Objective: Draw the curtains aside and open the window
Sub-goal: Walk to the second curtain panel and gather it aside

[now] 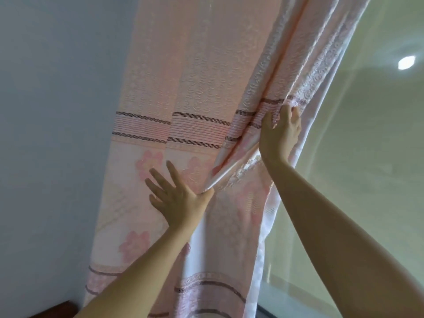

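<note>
Right grip bunching curtain | left grip flat, fingers spread

Both bare forearms reached up and forward. The left hand lay flat with fingers spread wide and thumb angled out to the right. Higher up, the right hand was curled closed, fingers pinched together, wrist bent.

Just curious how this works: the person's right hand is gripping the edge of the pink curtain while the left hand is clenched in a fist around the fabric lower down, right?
Not quite. The left hand is open with fingers spread, pressing flat against the pink curtain, as the head view shows. The right hand does grip the curtain's edge.
</note>
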Available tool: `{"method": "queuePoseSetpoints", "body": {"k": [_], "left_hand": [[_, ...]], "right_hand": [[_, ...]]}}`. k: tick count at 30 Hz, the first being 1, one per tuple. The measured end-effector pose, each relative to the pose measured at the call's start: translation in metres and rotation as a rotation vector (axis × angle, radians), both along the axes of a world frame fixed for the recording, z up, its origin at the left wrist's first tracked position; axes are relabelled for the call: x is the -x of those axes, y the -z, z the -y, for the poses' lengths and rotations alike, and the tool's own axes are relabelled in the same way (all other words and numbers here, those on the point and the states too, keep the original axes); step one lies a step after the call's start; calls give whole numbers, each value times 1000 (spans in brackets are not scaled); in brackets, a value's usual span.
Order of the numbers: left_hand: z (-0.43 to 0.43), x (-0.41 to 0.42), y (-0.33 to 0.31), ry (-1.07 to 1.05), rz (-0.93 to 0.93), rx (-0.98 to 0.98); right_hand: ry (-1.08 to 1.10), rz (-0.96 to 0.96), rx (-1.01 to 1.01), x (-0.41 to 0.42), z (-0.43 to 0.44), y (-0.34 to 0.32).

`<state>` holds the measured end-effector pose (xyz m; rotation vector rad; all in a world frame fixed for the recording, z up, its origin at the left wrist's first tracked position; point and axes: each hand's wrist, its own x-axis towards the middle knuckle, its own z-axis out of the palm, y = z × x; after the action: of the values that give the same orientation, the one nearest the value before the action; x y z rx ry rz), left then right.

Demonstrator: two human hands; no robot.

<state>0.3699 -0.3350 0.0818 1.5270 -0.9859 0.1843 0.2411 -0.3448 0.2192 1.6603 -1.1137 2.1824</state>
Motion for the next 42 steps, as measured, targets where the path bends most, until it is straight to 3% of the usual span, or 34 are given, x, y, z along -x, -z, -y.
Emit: {"method": "queuePoseSetpoints", "body": {"k": [9,12,16,18,24,29,36,42], "left_hand": [[44,-100,-23,40,-174,45],[55,-130,-23,29,-140,35],[74,-166,-15,-289,45,127],[84,-189,-14,-334,39,193],[100,-281,-22,-146,-95,66],[124,-347,-27,264,-242,121],[169,-390,-23,306,-178,175],[202,-411,-24,301,-144,197]], "right_hand": [[-27,-121,-96,-115,65,-17],[-43,-157,-119,-145,86,-12],[-83,-169,-99,-187,99,-12],[-115,-167,-64,-212,103,-17],[-194,-198,-15,-279,122,-28],[-180,-250,-40,-336,142,-28],[-154,-266,-48,-385,185,-25],[-276,-317,47,-412,215,-11]]}}
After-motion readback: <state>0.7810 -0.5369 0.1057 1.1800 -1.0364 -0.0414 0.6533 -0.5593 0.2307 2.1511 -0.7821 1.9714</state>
